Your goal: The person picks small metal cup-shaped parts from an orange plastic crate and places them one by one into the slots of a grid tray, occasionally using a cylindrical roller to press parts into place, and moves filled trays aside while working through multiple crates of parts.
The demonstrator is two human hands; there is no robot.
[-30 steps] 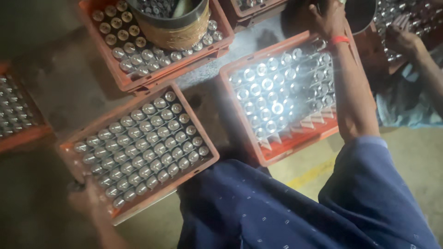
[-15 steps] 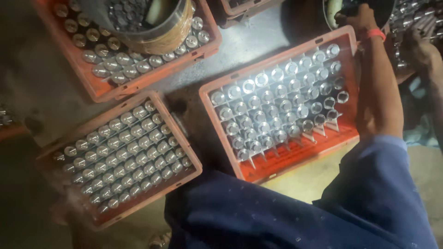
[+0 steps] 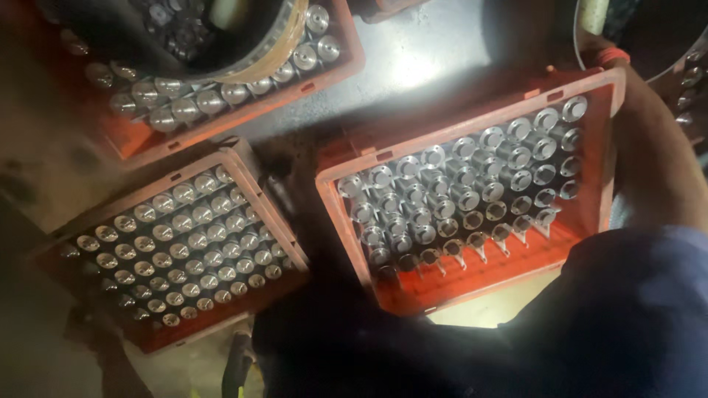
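- Right forearm (image 3: pixel 649 155): extends along the right wall of the right crate (image 3: pixel 472 291), toward the top edge of the view. An orange wristband (image 3: pixel 611 55) sits at the wrist.
- Right hand: cut off by the upper frame edge beyond the wristband; its grip cannot be told.
- Left hand: not visible.
- Right crate: orange, tilted, lying between the blue sleeve (image 3: pixel 634 309) and the dark floor. It holds rows of upright metal parts (image 3: pixel 461 191) with round flanged tops; the rows nearest the sleeve are incomplete and bare crate floor shows there.
- Left crate (image 3: pixel 243 173): orange, just beside the right crate, filled with rows of similar parts (image 3: pixel 173 247).
- Top crate (image 3: pixel 243 110): orange, with parts along its edge and a round dark bin (image 3: pixel 243 44) resting on them, possibly holding loose pieces.
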